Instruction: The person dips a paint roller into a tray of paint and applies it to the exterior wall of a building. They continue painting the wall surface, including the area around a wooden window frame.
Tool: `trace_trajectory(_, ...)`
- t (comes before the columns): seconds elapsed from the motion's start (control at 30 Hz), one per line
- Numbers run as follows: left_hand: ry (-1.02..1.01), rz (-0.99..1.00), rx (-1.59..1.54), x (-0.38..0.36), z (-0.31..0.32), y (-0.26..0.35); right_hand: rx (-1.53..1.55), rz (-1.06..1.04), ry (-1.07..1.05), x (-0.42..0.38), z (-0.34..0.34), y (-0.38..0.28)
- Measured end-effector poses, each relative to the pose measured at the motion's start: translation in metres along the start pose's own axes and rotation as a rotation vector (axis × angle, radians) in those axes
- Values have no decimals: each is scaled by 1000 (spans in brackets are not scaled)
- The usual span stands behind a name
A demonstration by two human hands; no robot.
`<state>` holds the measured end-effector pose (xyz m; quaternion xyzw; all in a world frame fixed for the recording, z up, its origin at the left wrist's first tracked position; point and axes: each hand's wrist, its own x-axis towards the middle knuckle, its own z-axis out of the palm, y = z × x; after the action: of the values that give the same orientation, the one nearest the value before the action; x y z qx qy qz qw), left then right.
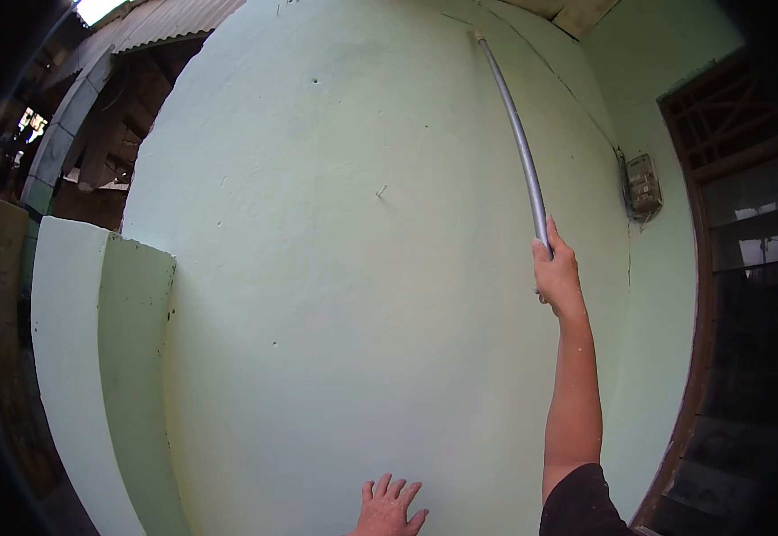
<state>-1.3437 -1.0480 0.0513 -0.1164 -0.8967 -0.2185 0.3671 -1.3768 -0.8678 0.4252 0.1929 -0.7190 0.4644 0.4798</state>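
Note:
My right hand [560, 275] is wrapped round the lower end of a long grey pole [516, 125], arm raised. The pole slants up and to the left across the pale green wall [335, 268]. Its small yellowish tip [478, 36] is close to the top of that wall, near a thin dark cable. At the bottom of the view, my left hand [389, 511] has its fingers spread and overlaps the lower wall, holding nothing.
A nail [382, 191] sticks out mid-wall. An electric meter box [643, 186] hangs at the right corner beside a brown-framed window [697, 214]. At left stands a low green wall [134, 313], under a corrugated roof [170, 22].

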Motion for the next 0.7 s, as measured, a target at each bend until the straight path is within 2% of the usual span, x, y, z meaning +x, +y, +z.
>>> trace_trajectory(0.2, -24, -18, 9, 11, -5, -3, 217, -56, -84, 155, -9, -101)
trace_trajectory(0.23, -13, -27, 8, 13, -6, -5, 178, -50, -95, 176, -10, -118)
trace_trajectory(0.37, 63, -1, 70, 17, 4, -19, 130, -23, -117, 191, -10, -135)
trace_trajectory(0.47, 47, -24, 28, 8, -4, -13, 198, -82, -25, 149, 4, -87)
trace_trajectory(0.6, -29, 13, -33, -4, -1, -3, 5, -78, 22, 61, 27, -1)
trace_trajectory(0.7, -64, 23, -39, -7, -3, -2, -51, -155, 74, 46, 41, 59)
